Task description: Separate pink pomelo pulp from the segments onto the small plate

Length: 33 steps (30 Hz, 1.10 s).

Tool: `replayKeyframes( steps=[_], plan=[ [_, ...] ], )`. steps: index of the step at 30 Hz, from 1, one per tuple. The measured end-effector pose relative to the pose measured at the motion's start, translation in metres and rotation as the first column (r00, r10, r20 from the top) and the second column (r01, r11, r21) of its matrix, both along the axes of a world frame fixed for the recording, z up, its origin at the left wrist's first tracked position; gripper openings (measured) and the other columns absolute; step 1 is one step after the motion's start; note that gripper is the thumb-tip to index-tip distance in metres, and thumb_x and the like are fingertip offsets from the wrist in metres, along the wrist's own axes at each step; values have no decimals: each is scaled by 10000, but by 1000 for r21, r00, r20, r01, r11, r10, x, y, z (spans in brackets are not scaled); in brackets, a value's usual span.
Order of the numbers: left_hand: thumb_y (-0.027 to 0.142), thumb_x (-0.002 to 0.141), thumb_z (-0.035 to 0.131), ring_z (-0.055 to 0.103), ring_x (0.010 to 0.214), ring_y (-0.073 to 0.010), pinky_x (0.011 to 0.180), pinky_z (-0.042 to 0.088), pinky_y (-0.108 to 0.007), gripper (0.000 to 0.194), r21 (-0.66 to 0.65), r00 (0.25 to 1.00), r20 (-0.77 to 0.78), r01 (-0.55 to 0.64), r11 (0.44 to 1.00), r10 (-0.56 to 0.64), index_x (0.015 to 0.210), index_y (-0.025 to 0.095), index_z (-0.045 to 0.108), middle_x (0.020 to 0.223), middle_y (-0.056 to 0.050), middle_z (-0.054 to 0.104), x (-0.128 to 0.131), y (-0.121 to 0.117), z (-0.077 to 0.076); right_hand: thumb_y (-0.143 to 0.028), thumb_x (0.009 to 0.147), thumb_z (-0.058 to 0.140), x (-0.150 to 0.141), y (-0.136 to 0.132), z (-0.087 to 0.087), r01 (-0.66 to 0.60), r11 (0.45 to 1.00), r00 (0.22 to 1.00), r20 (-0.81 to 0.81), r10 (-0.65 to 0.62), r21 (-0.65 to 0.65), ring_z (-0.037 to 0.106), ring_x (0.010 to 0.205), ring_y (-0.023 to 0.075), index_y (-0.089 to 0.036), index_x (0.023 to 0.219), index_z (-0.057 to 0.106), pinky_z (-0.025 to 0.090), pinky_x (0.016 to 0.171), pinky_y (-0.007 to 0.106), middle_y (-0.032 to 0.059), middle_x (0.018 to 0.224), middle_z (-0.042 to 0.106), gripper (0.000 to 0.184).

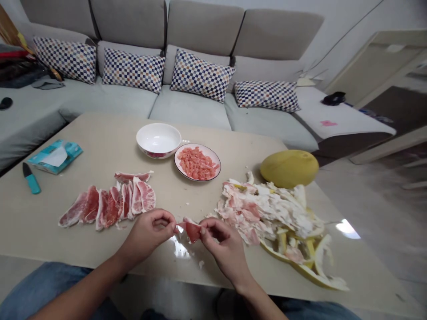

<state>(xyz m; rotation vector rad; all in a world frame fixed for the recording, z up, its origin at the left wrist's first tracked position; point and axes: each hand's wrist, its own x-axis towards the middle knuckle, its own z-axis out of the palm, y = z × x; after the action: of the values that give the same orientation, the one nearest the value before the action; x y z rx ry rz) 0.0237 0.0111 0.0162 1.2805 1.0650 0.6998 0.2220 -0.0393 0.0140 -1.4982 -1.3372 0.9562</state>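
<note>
In the head view, the fruit segment (193,232) is hovering above the table (100,253) by its near edge, long axis running left to right; the right hand (227,249) is pinching the red flesh end, the left hand (151,231) the thin tip opposite; toward the far edge, a plate (211,155) is holding pink pulp (196,164), a white bowl (158,134) standing left of it.
</note>
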Motion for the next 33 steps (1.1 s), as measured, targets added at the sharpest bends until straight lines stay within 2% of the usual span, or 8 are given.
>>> replayKeyframes(
  steps=[6,11,13,16,19,22,29,33],
  plan=[
    [277,735,676,685,764,-193,737,546,-314,120,-151,998,57,-12,989,21,750,170,623,707,-27,710,1,2,-2,-470,771,676,5,3,-8,20,995,962,-270,-47,-102,531,547,146,-187,724,629,434,556,260,1,588,598,290],
    [256,738,663,673,710,-169,680,539,-282,102,-180,996,79,59,982,-45,716,168,616,680,-12,691,3,0,-5,-484,755,688,2,7,-23,44,985,841,-527,-126,-166,502,511,130,-182,690,600,402,540,247,-18,551,565,321],
    [256,740,668,669,694,-165,658,536,-273,109,-193,996,65,78,978,-66,717,158,625,677,-15,680,4,0,-7,-479,763,684,0,7,-27,47,985,821,-556,-133,-166,499,514,129,-178,706,600,397,541,248,-15,560,567,317],
    [325,785,656,674,809,-194,706,556,-309,190,-215,996,77,57,975,-42,854,148,667,823,-61,701,3,1,-7,-454,781,682,-1,7,-25,50,994,883,-462,-89,-96,507,549,134,-178,732,613,409,567,251,-9,594,579,289],
    [440,860,575,655,976,-238,788,562,-382,353,-262,977,214,51,964,6,1086,174,632,1089,-119,674,2,2,-4,-440,806,662,-3,5,-18,36,998,946,-321,-47,-43,515,573,141,-186,755,619,420,576,254,-7,624,580,262],
    [477,879,547,624,1073,-260,863,535,-412,408,-288,945,325,77,955,22,1165,189,591,1181,-136,640,2,0,-2,-416,836,630,-8,2,-11,-10,1000,973,-229,9,-4,533,601,143,-187,769,620,429,582,253,5,673,594,238],
    [390,777,714,660,890,-184,804,517,-312,330,-348,930,362,73,935,62,1011,175,627,956,-61,679,5,-6,-9,-319,876,576,-16,-1,-5,-105,989,993,-43,110,106,580,682,149,-187,771,629,458,607,242,29,753,632,177],
    [370,783,711,654,801,-165,760,507,-293,294,-285,941,331,24,958,75,965,159,614,854,-44,685,4,-5,-9,-286,867,586,-13,-1,0,-133,986,991,6,133,100,628,724,157,-189,875,675,488,613,238,53,849,681,132]
  ],
)
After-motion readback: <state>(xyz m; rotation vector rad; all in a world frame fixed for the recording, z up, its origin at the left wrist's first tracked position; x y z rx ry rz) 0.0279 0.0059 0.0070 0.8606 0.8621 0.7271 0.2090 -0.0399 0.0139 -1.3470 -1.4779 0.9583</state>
